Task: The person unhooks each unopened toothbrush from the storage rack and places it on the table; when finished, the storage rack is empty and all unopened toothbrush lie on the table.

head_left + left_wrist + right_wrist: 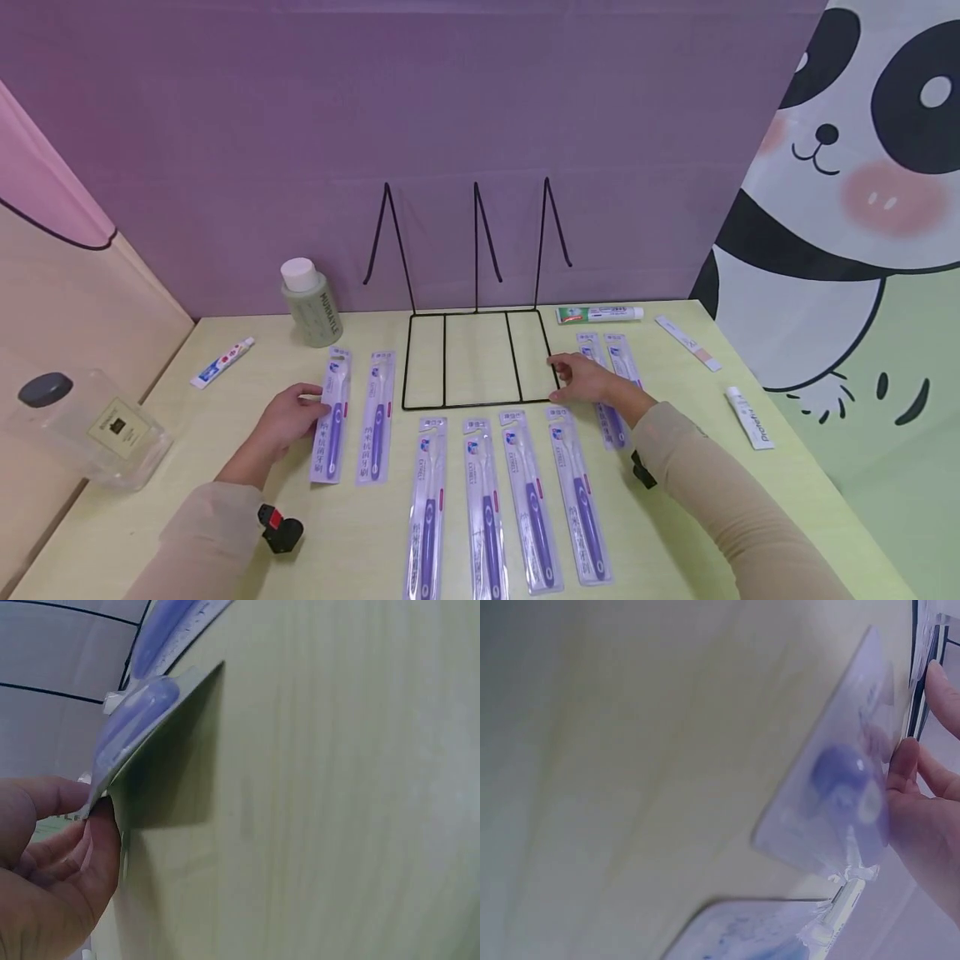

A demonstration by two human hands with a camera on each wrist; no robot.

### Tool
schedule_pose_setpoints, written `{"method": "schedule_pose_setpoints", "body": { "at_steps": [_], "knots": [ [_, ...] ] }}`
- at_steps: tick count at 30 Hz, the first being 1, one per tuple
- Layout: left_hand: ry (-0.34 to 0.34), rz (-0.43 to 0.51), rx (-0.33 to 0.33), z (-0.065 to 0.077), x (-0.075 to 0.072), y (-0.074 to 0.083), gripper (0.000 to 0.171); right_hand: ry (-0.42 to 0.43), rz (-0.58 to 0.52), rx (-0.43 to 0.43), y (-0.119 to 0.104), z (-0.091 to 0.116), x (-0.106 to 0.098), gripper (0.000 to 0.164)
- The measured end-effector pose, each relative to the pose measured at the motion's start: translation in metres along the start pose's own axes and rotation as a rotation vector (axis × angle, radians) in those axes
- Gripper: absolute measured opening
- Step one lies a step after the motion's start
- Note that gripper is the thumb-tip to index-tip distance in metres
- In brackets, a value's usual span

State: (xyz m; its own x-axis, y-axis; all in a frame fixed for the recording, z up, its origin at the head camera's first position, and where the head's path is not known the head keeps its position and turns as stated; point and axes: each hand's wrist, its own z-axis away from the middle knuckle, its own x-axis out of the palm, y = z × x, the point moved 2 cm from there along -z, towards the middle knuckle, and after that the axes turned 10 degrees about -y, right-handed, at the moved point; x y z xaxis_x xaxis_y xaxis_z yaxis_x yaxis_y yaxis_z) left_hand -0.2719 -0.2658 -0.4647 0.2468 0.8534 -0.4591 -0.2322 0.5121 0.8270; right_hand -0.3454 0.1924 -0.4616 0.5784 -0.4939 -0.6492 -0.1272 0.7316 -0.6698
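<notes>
My left hand [291,418] pinches the left edge of a packaged purple toothbrush [330,427] between thumb and fingers. In the left wrist view, this toothbrush pack [139,724] tilts, its near edge raised off the table. Just right of it lies another packaged toothbrush [377,421]. My right hand [588,382] is at the right side of a black wire rack [480,406], thumb and fingers curled at its side bar. Under that wrist lie two more toothbrush packs [611,425], partly hidden by the forearm. The rack has three upright hooks at its back.
Several toothbrush packs [536,508] lie in a row before the rack. Left stand a clear bottle [120,433], a green bottle [313,308] and a small toothpaste tube [222,362]. Right lie a toothpaste tube [600,314], a slim packet [687,342] and a white tube [750,418].
</notes>
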Motion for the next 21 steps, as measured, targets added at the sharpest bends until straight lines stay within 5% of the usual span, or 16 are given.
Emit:
{"method": "schedule_pose_setpoints", "body": {
  "at_steps": [11, 21],
  "knots": [
    [0.032, -0.196, 0.003, -0.003, 0.007, 0.003, 0.041, 0.005, 0.011, -0.002, 0.003, -0.001, 0.0, 0.075],
    [0.008, -0.371, -0.079, 0.004, 0.008, 0.012, 0.043, 0.025, 0.049, 0.015, -0.002, 0.003, -0.001, 0.068]
  ]
}}
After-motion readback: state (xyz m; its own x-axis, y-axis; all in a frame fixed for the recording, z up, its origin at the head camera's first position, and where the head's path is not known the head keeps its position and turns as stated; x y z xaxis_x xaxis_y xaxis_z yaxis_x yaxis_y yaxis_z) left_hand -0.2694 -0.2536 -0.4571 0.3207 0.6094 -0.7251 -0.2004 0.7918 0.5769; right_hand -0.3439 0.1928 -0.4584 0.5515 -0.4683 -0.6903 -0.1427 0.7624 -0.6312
